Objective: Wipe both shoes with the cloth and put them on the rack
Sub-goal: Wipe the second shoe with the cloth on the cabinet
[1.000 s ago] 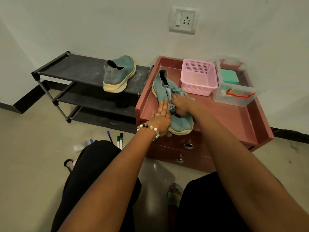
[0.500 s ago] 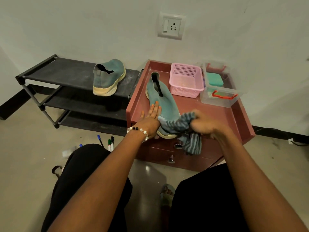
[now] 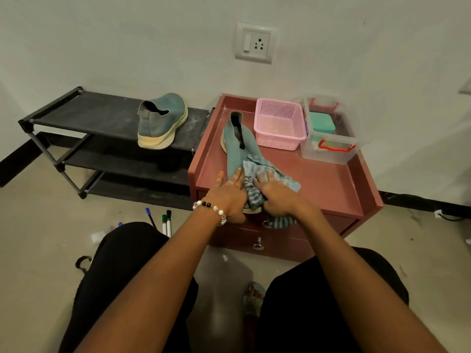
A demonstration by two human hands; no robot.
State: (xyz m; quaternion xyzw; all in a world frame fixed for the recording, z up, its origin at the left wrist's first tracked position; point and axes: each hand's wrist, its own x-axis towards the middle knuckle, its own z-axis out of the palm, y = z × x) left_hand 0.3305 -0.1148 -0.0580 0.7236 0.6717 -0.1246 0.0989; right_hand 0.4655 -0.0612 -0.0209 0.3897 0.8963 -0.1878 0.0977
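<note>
One teal shoe [image 3: 161, 121] with a cream sole stands on the top shelf of the black rack [image 3: 102, 115]. The other teal shoe [image 3: 238, 141] lies on the red cabinet top [image 3: 318, 179], toe toward me. A striped blue-grey cloth [image 3: 265, 169] is draped over its toe, one end hanging over the cabinet's front edge. My left hand [image 3: 226, 194] lies with straight fingers along the shoe's left side. My right hand [image 3: 276, 193] presses the cloth down on the toe with flat fingers.
A pink basket [image 3: 279, 126] and a clear box [image 3: 331, 136] with a red handle and a teal item inside stand at the cabinet's back. Several markers [image 3: 165, 222] lie on the floor by my left knee. A wall socket [image 3: 256, 43] is above.
My right hand brought the cloth from the cabinet's front edge back onto the shoe's toe and flattened over it. My left hand stays against the shoe.
</note>
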